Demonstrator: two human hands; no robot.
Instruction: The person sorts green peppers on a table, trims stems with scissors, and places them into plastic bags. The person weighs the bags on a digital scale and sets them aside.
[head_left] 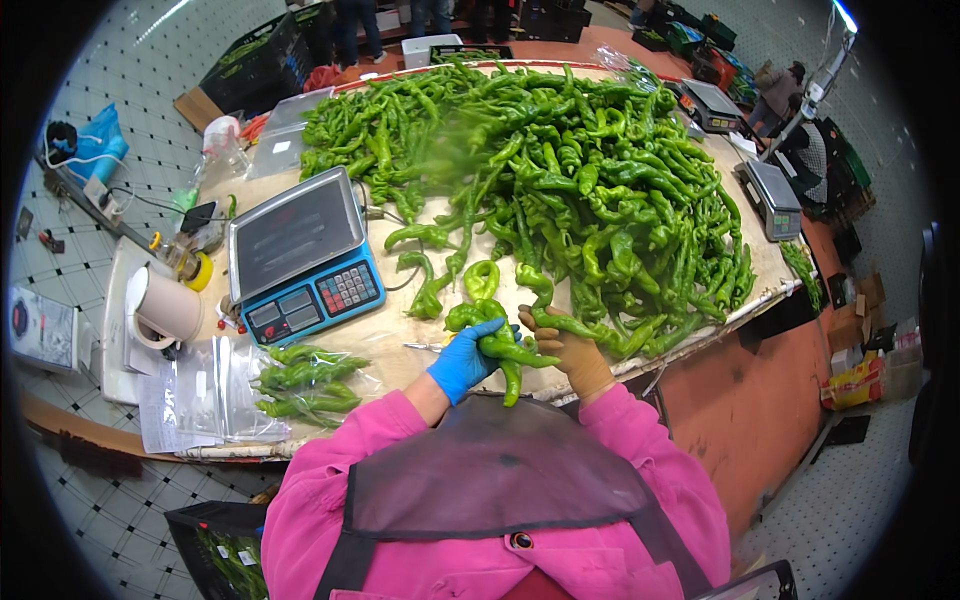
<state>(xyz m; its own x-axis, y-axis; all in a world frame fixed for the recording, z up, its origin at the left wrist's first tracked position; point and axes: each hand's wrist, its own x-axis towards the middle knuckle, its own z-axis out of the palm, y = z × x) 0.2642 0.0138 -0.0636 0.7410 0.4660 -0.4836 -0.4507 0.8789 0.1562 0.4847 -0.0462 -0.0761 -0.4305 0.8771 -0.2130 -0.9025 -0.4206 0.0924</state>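
My left hand [464, 362], in a blue glove, is closed around several curled green peppers [511, 352] at the table's near edge. Close beside it, my right hand [580, 360] wears a tan glove and has its fingers curled around another green pepper [538, 284], whose upper end pokes out above the fingers. A twisted light green pepper [481, 280] lies just beyond my hands. The big heap of long green peppers [620, 180] spreads over the far and right side of the table, reaching almost to my right hand.
Left of my hands stands a blue scale [310, 250] with a metal pan. Nearer lies a clear bag of peppers [310, 385] beside empty plastic bags [215, 390]. A tape roll [165, 305] sits at the left edge. Two more scales [770, 200] [712, 105] line the right side.
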